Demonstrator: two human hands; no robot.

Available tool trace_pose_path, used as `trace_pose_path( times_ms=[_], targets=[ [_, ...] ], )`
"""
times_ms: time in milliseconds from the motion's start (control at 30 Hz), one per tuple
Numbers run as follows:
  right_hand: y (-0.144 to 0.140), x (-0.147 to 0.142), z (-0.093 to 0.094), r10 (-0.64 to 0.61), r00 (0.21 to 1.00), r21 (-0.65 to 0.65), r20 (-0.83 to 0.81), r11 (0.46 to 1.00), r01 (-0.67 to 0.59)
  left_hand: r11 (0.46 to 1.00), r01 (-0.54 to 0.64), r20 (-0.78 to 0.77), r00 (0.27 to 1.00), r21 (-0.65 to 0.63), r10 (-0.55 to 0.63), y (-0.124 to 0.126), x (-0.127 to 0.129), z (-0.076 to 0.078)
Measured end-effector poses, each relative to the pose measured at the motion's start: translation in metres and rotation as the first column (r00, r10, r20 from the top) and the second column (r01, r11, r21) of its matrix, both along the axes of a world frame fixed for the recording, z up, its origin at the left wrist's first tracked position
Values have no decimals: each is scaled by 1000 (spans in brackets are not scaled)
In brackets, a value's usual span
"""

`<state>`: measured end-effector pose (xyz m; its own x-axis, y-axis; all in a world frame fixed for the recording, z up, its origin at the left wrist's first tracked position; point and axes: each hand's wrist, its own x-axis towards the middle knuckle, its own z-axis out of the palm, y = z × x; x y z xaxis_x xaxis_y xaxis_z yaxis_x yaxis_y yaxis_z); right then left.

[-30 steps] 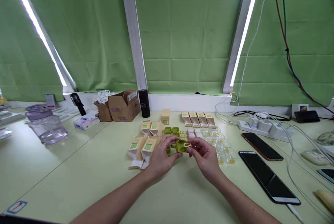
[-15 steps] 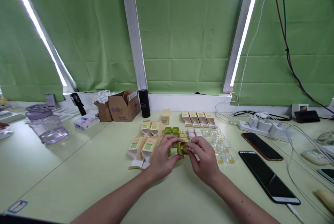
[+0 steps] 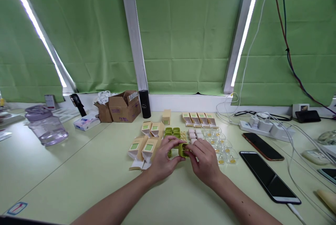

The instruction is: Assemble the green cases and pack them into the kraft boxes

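Note:
My left hand (image 3: 166,156) pinches a small olive-green square cup (image 3: 181,150) between thumb and fingers, its opening turned to the right. The closed fingers of my right hand (image 3: 204,158) reach into that opening; what they hold is hidden. Behind my hands stand several more green cups (image 3: 172,132). Beside these lie small yellow pieces (image 3: 183,135) and pale pink-white blocks (image 3: 195,133). Clear plastic pieces with yellow centres (image 3: 219,146) spread out to the right of my right hand. Left of my left hand are opened kraft-paper boxes (image 3: 143,148) with green labels.
More paper boxes (image 3: 198,120) line up at the back. A brown carton (image 3: 124,106), a black cylinder (image 3: 145,104), a tissue pack (image 3: 87,121) and a water jug (image 3: 47,127) stand left. To the right are two phones (image 3: 270,176), a power strip (image 3: 265,127) and loose cables.
My right fingers have moved a little left, deeper into the green cup's opening. My left hand keeps the cup at nearly the same place.

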<state>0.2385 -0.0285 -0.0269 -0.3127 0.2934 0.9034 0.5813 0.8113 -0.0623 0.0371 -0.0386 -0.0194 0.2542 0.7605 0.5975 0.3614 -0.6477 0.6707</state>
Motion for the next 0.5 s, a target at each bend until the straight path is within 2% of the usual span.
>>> trace_pose_path(
  times_ms=[500],
  targets=[
    [1,-1,-3,63,998,-33,-18,997,-64,999,35,-8,999,-2,-35,0,0,-1]
  ],
)
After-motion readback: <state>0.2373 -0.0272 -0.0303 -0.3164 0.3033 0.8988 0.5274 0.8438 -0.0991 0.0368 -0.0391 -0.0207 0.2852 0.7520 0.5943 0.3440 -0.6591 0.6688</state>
